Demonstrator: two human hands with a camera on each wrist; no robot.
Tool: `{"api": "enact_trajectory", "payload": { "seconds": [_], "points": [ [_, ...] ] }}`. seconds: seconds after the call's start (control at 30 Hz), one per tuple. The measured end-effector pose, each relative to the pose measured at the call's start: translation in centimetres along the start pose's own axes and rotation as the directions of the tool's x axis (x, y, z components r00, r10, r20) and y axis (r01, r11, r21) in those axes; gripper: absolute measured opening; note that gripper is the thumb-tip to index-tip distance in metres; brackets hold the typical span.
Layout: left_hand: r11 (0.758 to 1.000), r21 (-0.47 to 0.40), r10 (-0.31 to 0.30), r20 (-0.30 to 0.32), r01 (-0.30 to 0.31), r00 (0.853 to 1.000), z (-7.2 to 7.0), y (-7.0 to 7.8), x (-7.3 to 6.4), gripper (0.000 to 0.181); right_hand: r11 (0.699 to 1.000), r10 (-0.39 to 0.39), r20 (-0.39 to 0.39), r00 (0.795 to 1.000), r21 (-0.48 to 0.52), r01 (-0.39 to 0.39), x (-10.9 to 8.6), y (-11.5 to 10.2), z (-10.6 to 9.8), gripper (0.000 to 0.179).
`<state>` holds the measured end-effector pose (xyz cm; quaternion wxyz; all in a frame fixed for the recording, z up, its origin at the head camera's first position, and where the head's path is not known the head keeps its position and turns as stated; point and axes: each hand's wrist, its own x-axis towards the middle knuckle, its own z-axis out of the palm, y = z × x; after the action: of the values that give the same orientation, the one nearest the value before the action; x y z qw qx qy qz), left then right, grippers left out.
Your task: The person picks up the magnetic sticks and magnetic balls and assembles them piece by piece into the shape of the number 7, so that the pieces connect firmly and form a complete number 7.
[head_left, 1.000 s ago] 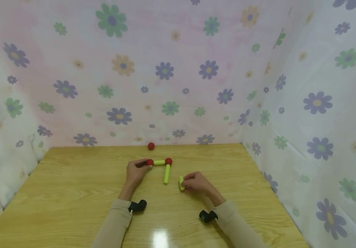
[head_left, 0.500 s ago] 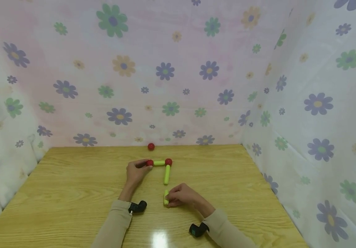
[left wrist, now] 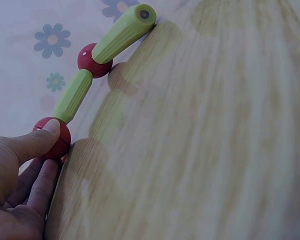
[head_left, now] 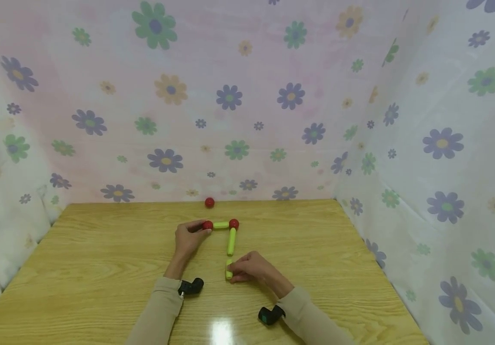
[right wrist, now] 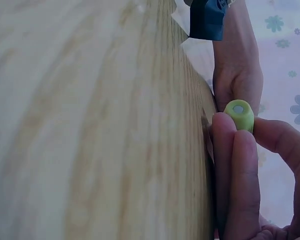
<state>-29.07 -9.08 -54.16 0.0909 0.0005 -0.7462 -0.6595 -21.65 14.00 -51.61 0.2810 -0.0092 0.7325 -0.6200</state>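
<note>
My left hand [head_left: 188, 240] pinches a red ball [head_left: 207, 225] at the left end of a joined chain. From it a short yellow-green magnetic rod [left wrist: 74, 96] runs to a second red ball [head_left: 233, 224]. Another yellow-green rod [head_left: 231, 242] points from that ball toward the front, its free end showing a round metal magnet in the left wrist view. Just in front of that end, my right hand [head_left: 253, 269] holds a loose yellow-green magnetic rod [right wrist: 243, 120] between thumb and fingers, roughly in line with the attached one. The fingers cover part of it.
A single red ball [head_left: 209, 202] lies at the back edge of the wooden table [head_left: 114, 258]. Flower-patterned cloth [head_left: 204, 134] hangs behind the table and along both sides. Each wrist wears a black camera mount [head_left: 191, 286].
My right hand has carried its rod left and toward the front, then slightly back toward the chain. The left hand has stayed on its ball, and the chain has kept its place.
</note>
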Motion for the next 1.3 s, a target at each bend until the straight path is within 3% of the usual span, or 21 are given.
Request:
{"api": "enact_trajectory", "payload": {
  "seconds": [0.4, 1.0, 1.3],
  "points": [
    [1.0, 0.005, 0.008, 0.009, -0.008, 1.0, 0.05, 0.21, -0.19, 0.036, 0.999, -0.013, -0.068, 0.998, 0.035, 0.015, 0.35, -0.29, 0.25, 0.023],
    [0.999, 0.036, -0.024, -0.004, 0.024, 1.0, -0.1, 0.07, -0.11, 0.036, 0.994, -0.034, -0.014, 0.999, 0.099, 0.035, 0.78, 0.16, -0.13, 0.023],
    [0.998, 0.052, -0.04, 0.037, 0.038, 0.999, -0.19, 0.3, -0.06, 0.037, 0.996, -0.053, -0.009, 0.999, 0.068, 0.054, 0.89, 0.26, -0.23, 0.026]
  ]
}}
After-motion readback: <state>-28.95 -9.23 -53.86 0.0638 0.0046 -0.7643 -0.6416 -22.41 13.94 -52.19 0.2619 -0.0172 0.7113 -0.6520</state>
